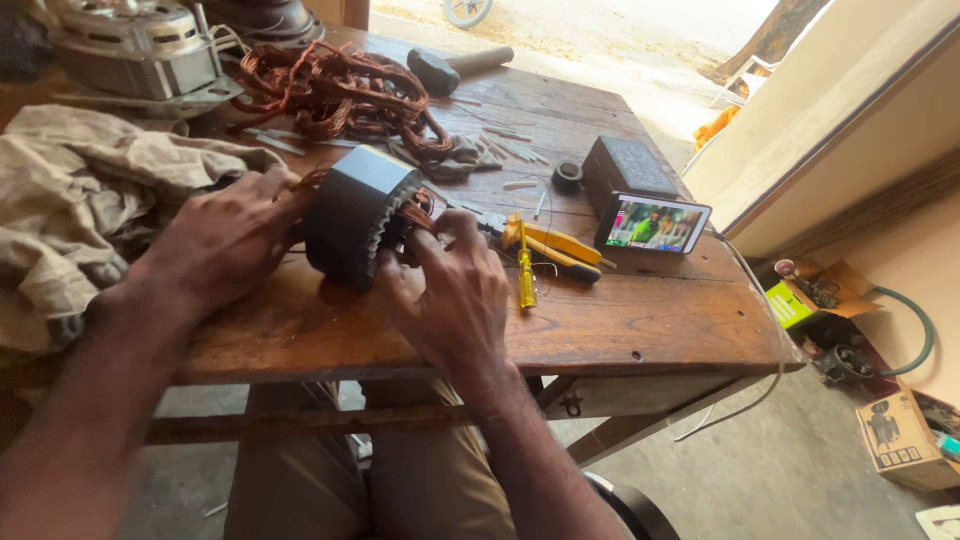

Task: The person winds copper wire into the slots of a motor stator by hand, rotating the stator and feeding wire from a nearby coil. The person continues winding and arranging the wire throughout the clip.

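1. Motor stator point(358, 212) lies on its side on the wooden surface point(640, 320), between both hands.
2. Left hand point(222, 238) is cupped against the stator's outer shell, steadying it.
3. Right hand point(447, 290) is at the open face, fingertips pinching the copper winding point(413, 212) in the slots.
4. Yellow screwdriver point(525, 272) and yellow-handled pliers point(552, 246) lie just right of the right hand.
5. Open cardboard box point(806, 291) with green flap sits on the floor at right; a smaller brown carton point(893, 440) with black print lies nearer the corner.
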{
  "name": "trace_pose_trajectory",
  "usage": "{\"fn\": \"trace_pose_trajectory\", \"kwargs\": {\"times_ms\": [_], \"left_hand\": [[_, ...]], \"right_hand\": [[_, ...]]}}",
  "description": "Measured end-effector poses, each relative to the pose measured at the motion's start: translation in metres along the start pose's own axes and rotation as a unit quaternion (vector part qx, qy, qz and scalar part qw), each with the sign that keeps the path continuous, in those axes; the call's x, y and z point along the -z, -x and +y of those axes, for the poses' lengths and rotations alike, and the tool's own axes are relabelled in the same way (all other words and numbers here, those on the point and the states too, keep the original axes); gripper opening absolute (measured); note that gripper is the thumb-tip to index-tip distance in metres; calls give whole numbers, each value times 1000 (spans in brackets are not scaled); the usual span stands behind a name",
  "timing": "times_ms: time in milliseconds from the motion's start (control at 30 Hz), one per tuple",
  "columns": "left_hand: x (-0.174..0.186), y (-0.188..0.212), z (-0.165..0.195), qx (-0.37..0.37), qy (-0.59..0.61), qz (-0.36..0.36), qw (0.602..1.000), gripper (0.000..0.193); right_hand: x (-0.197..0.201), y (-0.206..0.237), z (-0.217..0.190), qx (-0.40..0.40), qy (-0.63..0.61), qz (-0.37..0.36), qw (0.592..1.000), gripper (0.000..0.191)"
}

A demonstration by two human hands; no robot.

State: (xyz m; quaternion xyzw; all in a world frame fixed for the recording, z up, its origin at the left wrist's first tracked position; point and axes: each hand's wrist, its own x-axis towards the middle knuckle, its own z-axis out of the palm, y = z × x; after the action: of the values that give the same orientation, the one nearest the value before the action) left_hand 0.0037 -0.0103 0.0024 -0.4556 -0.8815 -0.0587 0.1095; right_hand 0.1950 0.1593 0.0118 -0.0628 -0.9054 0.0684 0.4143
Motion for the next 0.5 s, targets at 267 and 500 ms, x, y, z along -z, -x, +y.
{"fn": "trace_pose_trajectory", "kwargs": {"times_ms": [267, 500], "left_hand": [[3, 1, -3, -39, -9, 38, 998, 42], [5, -7, -1, -19, -75, 47, 996, 38]], "right_hand": [[-8, 0, 1, -7, 3, -27, 1000, 33], [-7, -5, 3, -25, -13, -38, 999, 27]]}}
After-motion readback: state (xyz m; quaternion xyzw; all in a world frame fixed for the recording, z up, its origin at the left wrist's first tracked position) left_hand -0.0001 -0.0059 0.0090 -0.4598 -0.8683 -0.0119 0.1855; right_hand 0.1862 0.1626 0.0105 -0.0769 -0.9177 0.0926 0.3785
